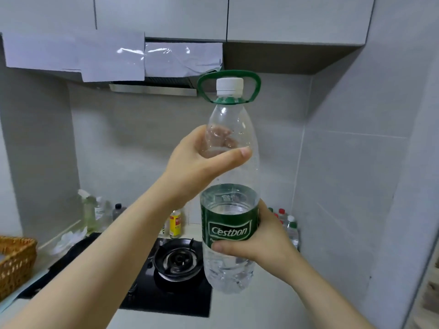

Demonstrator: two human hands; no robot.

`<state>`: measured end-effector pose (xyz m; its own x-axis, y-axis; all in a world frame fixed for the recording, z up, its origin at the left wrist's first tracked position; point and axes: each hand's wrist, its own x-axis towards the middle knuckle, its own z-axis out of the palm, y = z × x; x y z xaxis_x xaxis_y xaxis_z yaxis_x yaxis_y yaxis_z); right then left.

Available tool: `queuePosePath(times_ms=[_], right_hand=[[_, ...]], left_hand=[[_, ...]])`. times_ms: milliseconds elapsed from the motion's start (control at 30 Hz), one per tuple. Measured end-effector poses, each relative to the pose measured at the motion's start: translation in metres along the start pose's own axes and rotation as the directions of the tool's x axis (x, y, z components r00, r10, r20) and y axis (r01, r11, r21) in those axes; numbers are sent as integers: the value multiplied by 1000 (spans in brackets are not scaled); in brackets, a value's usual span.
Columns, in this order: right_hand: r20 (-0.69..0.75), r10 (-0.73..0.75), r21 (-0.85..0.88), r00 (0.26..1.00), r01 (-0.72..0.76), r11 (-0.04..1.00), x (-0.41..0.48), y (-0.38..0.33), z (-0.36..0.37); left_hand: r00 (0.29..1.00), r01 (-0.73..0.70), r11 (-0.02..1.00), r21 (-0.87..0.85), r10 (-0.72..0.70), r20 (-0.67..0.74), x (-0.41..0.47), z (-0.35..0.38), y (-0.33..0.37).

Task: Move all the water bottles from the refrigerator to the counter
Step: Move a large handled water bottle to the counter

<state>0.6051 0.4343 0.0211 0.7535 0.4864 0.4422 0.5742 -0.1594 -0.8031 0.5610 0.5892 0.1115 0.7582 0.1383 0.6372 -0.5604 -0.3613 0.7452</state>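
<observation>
From my feed, grey tiled walls [356,162] fill most of the view and meet in a corner at the right. Pale cabinets [297,17] run along the top. Under them on the left hangs the hood [152,89], its front wrapped in paper sheets [71,53] and shiny film.

Below is the light counter [249,312], with a black hob [171,302] set into it and one round burner [178,260] showing.

The bottle [231,176] is held upright in the air, in front of the back wall and above the hob's right edge; it does not touch the counter. It is clear, with a green label [229,230], a white cap [230,85] and a green loop handle [255,86] at the neck. The water line sits near the top of the label.

A wicker basket [16,260] stands at the far left edge.

My left hand [202,167] wraps the bottle's upper shoulder, thumb across the front. My right hand [266,238] clasps it at the label's lower edge, thumb in front.

Small bottles [291,230] with red and white caps stand in the right corner. Against the back wall stand a spray bottle [89,210], a dark-capped bottle [118,210] and a yellow-labelled one [175,223].
</observation>
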Motion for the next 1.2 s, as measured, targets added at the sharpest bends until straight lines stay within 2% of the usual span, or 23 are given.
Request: queuePosePath(times_ms=[400,567,767,1200], right_hand=[[-100,53,-126,994,-65,990,69,63,1],[-122,94,-124,988,-109,986,90,96,-10],[-89,113,-141,990,-125,982,124,139,-39],[-13,193,-41,981,-193,980,192,276,-93]], left_hand=[[990,24,993,-114,-7,142,73,13,-87],[984,45,991,-126,-22,177,98,33,-119],[980,95,987,-126,-70,187,135,70,-157],[966,208,977,-54,-196,170,199,159,-261]])
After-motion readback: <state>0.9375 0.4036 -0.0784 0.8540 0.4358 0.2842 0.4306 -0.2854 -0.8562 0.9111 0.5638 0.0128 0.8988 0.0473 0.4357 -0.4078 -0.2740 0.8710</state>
